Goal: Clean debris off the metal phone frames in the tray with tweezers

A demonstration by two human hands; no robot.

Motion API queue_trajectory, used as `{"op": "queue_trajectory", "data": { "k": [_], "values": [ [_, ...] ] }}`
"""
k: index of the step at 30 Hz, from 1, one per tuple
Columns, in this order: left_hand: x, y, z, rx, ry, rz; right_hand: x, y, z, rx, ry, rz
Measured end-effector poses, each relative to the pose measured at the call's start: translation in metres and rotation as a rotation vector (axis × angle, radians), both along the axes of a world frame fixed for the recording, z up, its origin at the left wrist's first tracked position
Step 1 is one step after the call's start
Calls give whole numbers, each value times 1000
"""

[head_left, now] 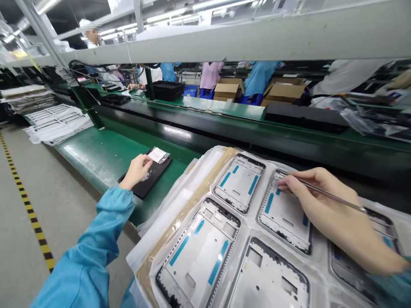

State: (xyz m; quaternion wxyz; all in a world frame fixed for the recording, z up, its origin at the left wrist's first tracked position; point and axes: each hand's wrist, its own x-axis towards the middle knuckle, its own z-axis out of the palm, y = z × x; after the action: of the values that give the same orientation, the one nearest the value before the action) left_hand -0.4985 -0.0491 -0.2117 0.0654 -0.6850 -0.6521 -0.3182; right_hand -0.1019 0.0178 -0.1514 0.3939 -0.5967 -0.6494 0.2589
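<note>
My left hand [137, 170] is over a black pad [143, 186] on the green bench, its fingers bent together in a pinch; whatever they hold is too small to make out. Tiny clear pieces [147, 176] lie on the pad below them, beside a small bag with a white label [159, 155]. Slim metal tweezers [330, 194] lie across my right hand [327, 209], gripped with their tip end at the top of a phone frame [285, 214]. That frame sits in a plastic tray [248, 229] with several others, such as one phone frame [239, 182] bearing blue strips.
Brown tape [180, 218] and white sheets edge the tray stack. Beyond runs a dark conveyor [173, 130], with a grey beam [205, 49] overhead. More frames on white sheets [59, 122] lie at the far left. Cardboard boxes [227, 89] and co-workers are across the line.
</note>
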Motion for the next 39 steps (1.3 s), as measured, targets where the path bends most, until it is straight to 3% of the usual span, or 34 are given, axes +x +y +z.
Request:
{"op": "queue_trajectory", "data": {
  "k": [3, 7, 13, 18, 25, 31, 35, 39],
  "values": [
    [-28, 17, -32, -44, 62, -58, 10, 7, -14, 76, -43, 68],
    [-37, 25, -55, -88, 108, -123, 14, 10, -22, 108, -36, 104],
    [-36, 27, -65, -46, 113, -169, 11, 6, -15, 87, -18, 115],
    [-29, 27, -63, -48, 149, -199, 13, 7, -17, 148, -33, 158],
    [-21, 25, -36, -32, 129, -246, 12, 1, -7, 180, -58, 217],
    [-8, 42, 15, 6, -37, -214, 10, -6, 1, 216, -54, 262],
    [41, 51, 55, 79, -237, -249, 8, -6, 4, 270, -33, 259],
    [109, 50, 79, 162, -567, -430, 7, -11, 11, 356, -2, 238]
  ]
}}
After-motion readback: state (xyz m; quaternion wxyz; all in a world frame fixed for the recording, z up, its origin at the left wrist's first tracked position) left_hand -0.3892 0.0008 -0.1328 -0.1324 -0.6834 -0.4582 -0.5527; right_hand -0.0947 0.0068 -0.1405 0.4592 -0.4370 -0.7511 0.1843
